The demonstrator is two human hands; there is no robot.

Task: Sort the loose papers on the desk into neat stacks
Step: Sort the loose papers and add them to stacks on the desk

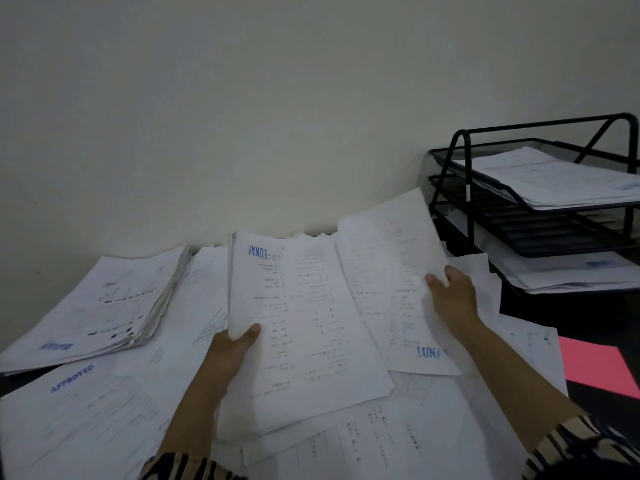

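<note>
My left hand (231, 351) grips the left edge of a thick bundle of printed sheets (304, 327), thumb on top; a blue stamp sits upside down at its far end. My right hand (450, 292) holds a single sheet (391, 271) by its right edge, lifted and tilted, with a blue "LUNA" stamp near its lower corner. A tall stack of papers (104, 299) lies at the left. Loose sheets stamped "APPROVED" (79, 403) cover the near desk.
A black three-tier wire tray (491, 216) stands at the right against the wall, with papers on its top and bottom tiers. A pink sheet (595, 368) lies on the dark desk at the right. More loose pages (398, 441) spread under my arms.
</note>
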